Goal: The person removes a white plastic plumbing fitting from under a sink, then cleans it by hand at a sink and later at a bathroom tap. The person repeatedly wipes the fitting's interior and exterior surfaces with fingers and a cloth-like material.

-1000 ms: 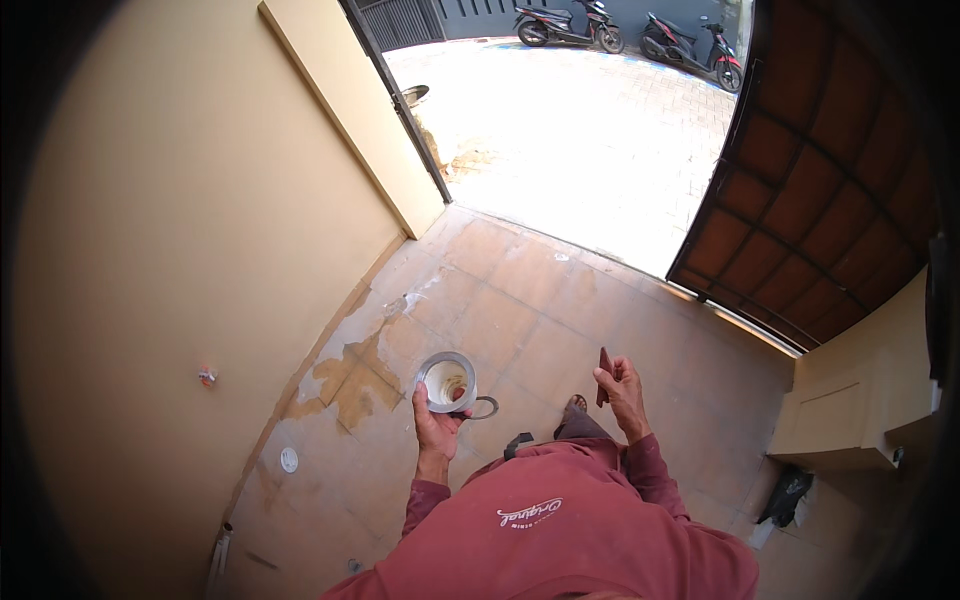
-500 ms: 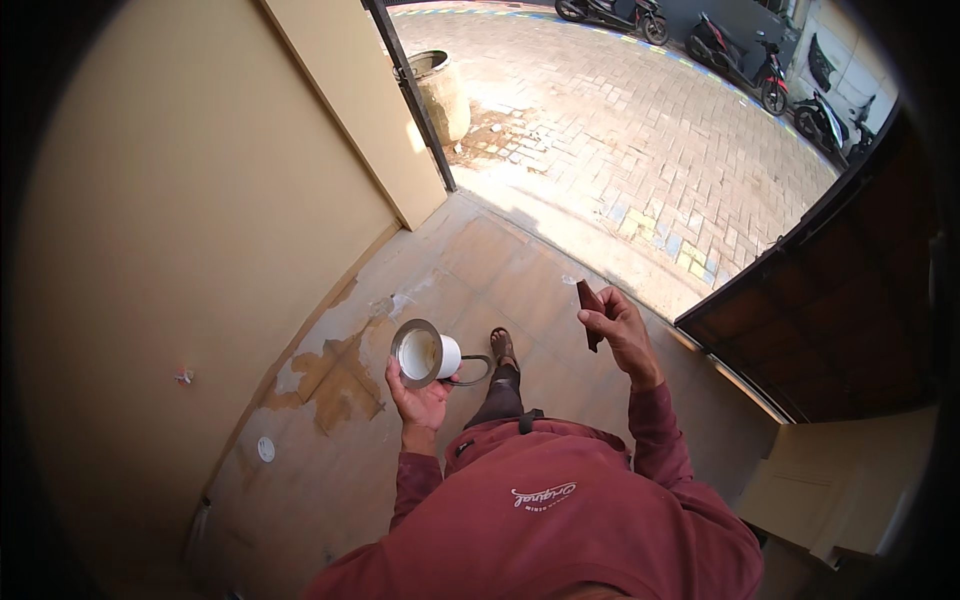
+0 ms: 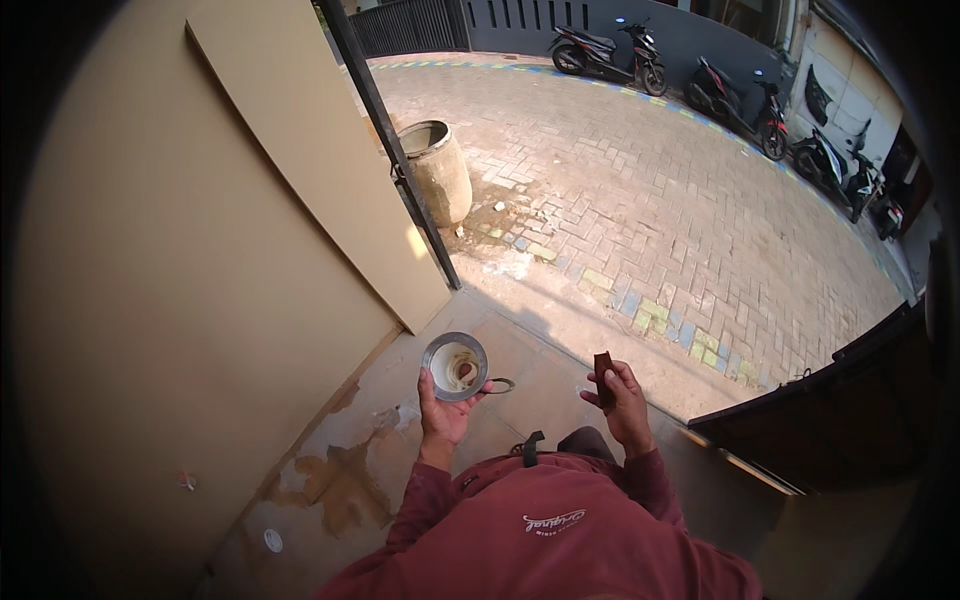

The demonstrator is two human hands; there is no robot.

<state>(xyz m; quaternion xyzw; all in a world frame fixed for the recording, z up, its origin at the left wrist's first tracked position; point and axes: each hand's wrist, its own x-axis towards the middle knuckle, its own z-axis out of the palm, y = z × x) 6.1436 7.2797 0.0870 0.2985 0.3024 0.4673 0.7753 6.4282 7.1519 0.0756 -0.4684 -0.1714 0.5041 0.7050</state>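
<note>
My left hand (image 3: 440, 415) grips a white cup (image 3: 447, 352) with a wide grey rim and a looped handle. The cup is tilted so its inside shows, with pale and brown residue at the bottom. Away to the right, my right hand (image 3: 629, 408) pinches a small flat dark-brown piece (image 3: 604, 372) between thumb and fingers, held roughly upright. What that piece is made for I cannot make out. Cup and brown piece are apart, both held above the tiled floor (image 3: 520, 400).
A beige wall (image 3: 200, 300) rises on the left; a dark gate (image 3: 820, 405) is at the right. Brown and whitish patches (image 3: 345, 485) and a white disc (image 3: 273, 541) lie on the floor. Outside, a large round pot (image 3: 440, 185) and parked motorbikes (image 3: 610, 55) stand on brick paving (image 3: 640, 200).
The view has tipped up, showing more of the street. The cup now turns its opening more toward me. The brown piece has turned in my right hand, and both hands still hold their things.
</note>
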